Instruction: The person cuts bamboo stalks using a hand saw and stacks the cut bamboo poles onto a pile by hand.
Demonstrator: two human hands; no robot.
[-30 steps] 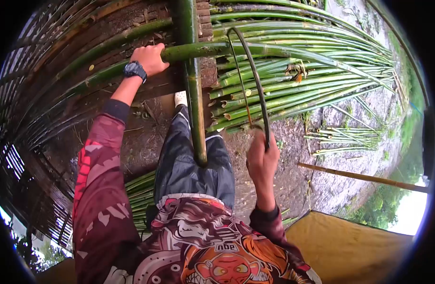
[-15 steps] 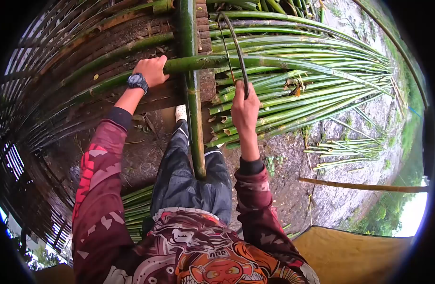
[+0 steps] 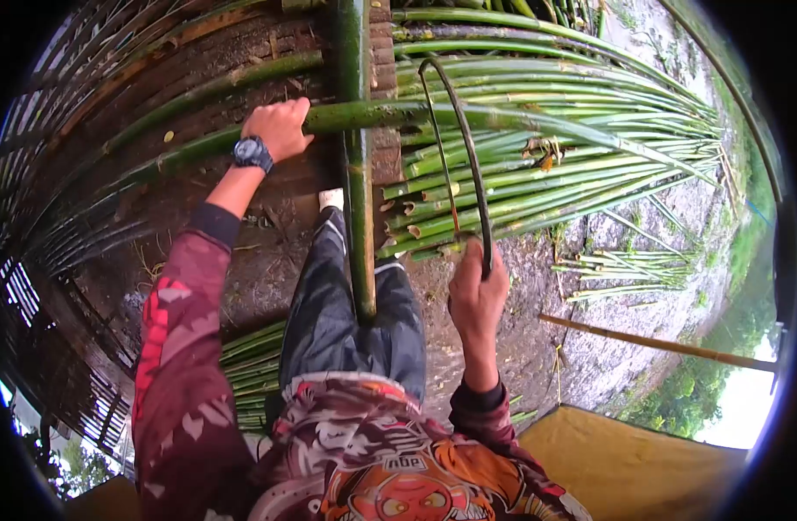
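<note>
A green bamboo pole [image 3: 372, 115] runs left to right in front of me, lying across another bamboo pole [image 3: 358, 208] that points toward my legs. My left hand [image 3: 279, 130], with a watch on its wrist, is closed over the left part of the first pole, just left of where the two cross. In my right hand [image 3: 479, 300] is a bow saw [image 3: 479, 182] with a dark curved frame, gripped at its near end. The saw's thin blade overlaps the first pole in this view, right of the crossing.
Many cut bamboo poles [image 3: 607, 108] lie in a pile at the right. A smaller bundle [image 3: 629, 271] rests on the wet ground beyond. More poles [image 3: 249, 365] are beside my left leg. A yellow-brown tarp [image 3: 624, 460] hangs at lower right, below a thin pole [image 3: 659, 341].
My right hand has drawn the bow saw toward my body and slightly right. My left hand stays on the bamboo pole in about the same place.
</note>
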